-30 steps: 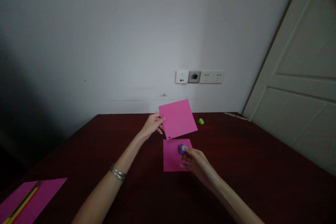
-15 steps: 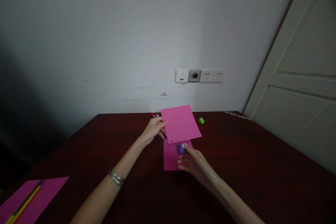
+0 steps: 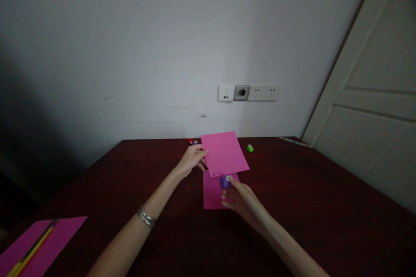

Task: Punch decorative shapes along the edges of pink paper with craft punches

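Observation:
My left hand [image 3: 194,159] pinches the left edge of a square pink sheet of paper [image 3: 225,154], held raised and tilted above the table. A small punched hole shows near the sheet's lower left corner. Between the thumb and fingers of my right hand [image 3: 239,195] is a small purple paper punch [image 3: 224,181] with a white button, the thumb at the button. It sits just below the raised sheet's lower edge; whether they touch I cannot tell. Under it a second pink sheet [image 3: 212,194] lies on the table, partly covered by the raised sheet and my right hand.
A green punch [image 3: 250,148] stands at the back, and red [image 3: 190,141] and purple [image 3: 195,142] ones are beyond my left hand. More pink paper [image 3: 66,229] with a yellow-and-black pencil-like item [image 3: 34,246] lies front left. A patterned strip [image 3: 294,141] rests at the back right.
The raised sheet has come down and slightly right with my left hand, closer to the purple punch. The red and purple punches at the back have come into view.

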The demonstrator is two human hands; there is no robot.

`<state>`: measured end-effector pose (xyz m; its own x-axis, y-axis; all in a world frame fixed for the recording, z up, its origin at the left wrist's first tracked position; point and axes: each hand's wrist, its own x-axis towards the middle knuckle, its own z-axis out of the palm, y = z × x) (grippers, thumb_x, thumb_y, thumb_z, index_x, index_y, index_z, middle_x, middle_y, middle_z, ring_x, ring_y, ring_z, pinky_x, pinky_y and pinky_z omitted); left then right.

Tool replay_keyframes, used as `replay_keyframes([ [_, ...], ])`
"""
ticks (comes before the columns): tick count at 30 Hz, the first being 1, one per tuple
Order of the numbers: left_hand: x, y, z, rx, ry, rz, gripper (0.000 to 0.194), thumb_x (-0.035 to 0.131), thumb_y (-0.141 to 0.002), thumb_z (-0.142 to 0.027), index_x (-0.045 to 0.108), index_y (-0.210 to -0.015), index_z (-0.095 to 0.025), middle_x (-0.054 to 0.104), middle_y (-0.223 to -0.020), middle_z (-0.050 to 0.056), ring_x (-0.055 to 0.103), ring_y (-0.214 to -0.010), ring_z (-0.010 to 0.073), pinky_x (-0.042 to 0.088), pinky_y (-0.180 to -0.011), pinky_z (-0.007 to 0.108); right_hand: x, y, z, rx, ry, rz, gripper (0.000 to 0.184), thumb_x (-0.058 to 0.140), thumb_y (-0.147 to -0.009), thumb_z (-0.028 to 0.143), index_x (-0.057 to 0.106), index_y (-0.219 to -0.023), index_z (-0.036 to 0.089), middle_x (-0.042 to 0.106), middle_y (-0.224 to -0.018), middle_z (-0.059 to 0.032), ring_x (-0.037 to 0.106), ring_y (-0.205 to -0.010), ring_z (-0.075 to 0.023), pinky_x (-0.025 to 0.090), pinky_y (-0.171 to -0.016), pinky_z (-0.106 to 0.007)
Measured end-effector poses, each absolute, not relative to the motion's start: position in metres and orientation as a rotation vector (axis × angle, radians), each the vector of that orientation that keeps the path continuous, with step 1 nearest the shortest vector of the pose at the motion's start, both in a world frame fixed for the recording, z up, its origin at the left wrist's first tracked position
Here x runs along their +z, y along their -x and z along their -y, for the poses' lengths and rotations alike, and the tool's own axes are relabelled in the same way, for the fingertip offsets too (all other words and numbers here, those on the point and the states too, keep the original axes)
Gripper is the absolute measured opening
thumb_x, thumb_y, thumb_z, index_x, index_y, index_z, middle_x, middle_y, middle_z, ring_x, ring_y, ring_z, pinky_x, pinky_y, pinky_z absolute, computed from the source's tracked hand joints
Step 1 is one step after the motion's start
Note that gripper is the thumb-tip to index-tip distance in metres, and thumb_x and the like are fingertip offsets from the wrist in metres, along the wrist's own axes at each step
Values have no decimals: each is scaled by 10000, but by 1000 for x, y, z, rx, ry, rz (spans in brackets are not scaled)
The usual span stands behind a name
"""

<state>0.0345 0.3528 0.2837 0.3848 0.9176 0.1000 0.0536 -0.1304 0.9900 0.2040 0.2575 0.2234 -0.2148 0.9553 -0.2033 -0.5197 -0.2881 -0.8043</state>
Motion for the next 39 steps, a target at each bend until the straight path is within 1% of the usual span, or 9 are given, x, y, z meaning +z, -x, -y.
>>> replay_keyframes([
  [8,283,-34,-353,956,-1517,-886,193,547,-768,-280,544,-855,-109,578,-599,23,570,-465,109,462,-365,186,230,-202,-254,1722,870,711,331,672,-652,451,626,-672,123,593,-590,-29,556,-556,-117,466,-563,-258],
  [11,282,-35,-353,949,-1515,-890,192,549,-767,-279,540,-847,-105,576,-597,24,570,-467,108,462,-364,182,228,-203,-255,1723,860,721,323,662,-666,447,626,-679,126,591,-583,-27,562,-564,-121,464,-572,-259],
  [20,282,-36,-352,951,-1511,-892,185,555,-764,-276,537,-834,-106,585,-605,28,572,-465,111,462,-360,192,224,-204,-257,1721,870,725,342,669,-652,459,627,-670,121,591,-571,-27,561,-554,-123,457,-580,-269],
  [28,280,-36,-353,954,-1514,-893,183,547,-770,-274,535,-837,-105,590,-609,33,572,-461,109,457,-356,185,229,-202,-255,1735,868,707,319,651,-680,443,622,-688,125,588,-578,-30,550,-557,-119,451,-576,-262],
  [39,282,-38,-351,929,-1497,-924,200,543,-772,-257,552,-893,-97,593,-599,34,574,-452,107,440,-347,169,227,-202,-255,1720,861,709,315,673,-658,435,625,-682,124,593,-586,-28,561,-564,-124,452,-572,-262],
])
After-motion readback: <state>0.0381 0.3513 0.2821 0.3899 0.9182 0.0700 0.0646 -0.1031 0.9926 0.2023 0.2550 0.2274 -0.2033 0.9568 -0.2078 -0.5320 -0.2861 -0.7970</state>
